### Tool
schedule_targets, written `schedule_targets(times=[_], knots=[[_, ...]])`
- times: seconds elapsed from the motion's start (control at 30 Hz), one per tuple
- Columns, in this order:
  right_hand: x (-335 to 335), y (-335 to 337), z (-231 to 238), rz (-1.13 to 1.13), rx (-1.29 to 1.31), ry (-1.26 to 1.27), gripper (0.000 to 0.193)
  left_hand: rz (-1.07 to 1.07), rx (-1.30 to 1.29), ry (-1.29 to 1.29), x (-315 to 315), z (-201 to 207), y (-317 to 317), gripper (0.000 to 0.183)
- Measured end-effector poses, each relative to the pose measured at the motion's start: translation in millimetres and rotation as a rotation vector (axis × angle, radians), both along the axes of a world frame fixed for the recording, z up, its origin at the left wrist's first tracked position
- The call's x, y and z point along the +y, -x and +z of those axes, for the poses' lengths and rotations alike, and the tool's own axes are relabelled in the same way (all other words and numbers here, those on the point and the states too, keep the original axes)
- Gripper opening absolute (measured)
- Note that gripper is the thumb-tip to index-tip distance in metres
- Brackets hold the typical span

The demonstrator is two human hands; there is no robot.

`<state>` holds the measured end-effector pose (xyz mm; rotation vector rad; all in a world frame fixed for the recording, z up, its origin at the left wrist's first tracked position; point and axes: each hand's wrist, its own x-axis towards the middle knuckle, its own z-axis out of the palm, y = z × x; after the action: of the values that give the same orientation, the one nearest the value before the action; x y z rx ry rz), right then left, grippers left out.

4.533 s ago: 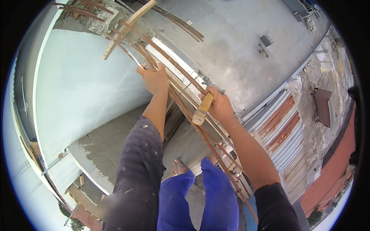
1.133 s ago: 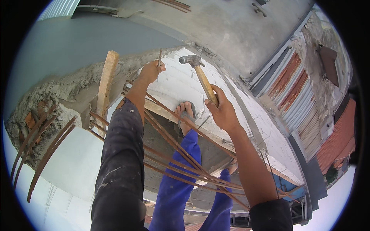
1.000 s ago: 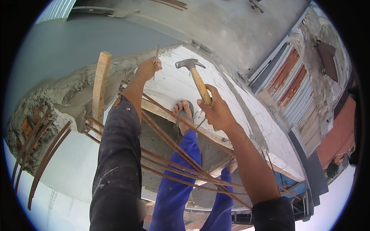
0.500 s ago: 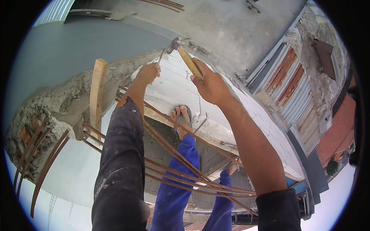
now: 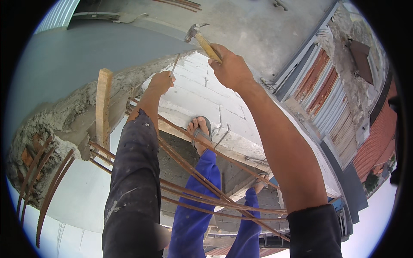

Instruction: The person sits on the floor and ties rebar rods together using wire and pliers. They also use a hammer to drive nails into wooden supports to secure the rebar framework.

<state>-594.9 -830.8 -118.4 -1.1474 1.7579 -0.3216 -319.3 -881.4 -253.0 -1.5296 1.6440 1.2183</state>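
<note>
In my right hand (image 5: pixel 230 65) is a claw hammer (image 5: pixel 205 43), gripped by its yellowish wooden handle. Its metal head is lifted clear, above and to the right of a thin metal rod (image 5: pixel 175 64). My left hand (image 5: pixel 161 82) is closed round that rod, which looks like a chisel or large nail and stands nearly upright. Its lower end is hidden in my fingers. Below both hands lies the white block wall top (image 5: pixel 202 90), beside a rough concrete edge (image 5: pixel 124 79).
Rusty rebar (image 5: pixel 206 182) crosses over my legs, and more bars (image 5: pixel 53 189) jut out at the left. A wooden post (image 5: pixel 103 112) stands by the rough concrete. My sandalled foot (image 5: pixel 200 129) rests on the wall's ledge. Corrugated roofing sheets (image 5: pixel 320 94) lie lower right.
My right hand has raised the hammer up and away from the rod's top, where its head was close before. My left hand still holds the rod in nearly the same place.
</note>
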Motion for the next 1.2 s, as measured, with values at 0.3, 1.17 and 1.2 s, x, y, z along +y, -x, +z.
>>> schedule_targets(times=[0.3, 1.17, 1.2], knots=[[-18, -1, 0, 0.127, -0.042, -0.239, 0.046, -0.084, 0.005, 0.048, 1, -6, -4, 0.022], [-26, -1, 1, 0.025, -0.029, -0.146, 0.045, -0.003, -0.142, 0.001, 15, -5, -14, 0.029], [-26, -2, 1, 0.232, -0.068, -0.279, 0.045, 0.000, -0.141, 0.004, 17, -5, -16, 0.029]])
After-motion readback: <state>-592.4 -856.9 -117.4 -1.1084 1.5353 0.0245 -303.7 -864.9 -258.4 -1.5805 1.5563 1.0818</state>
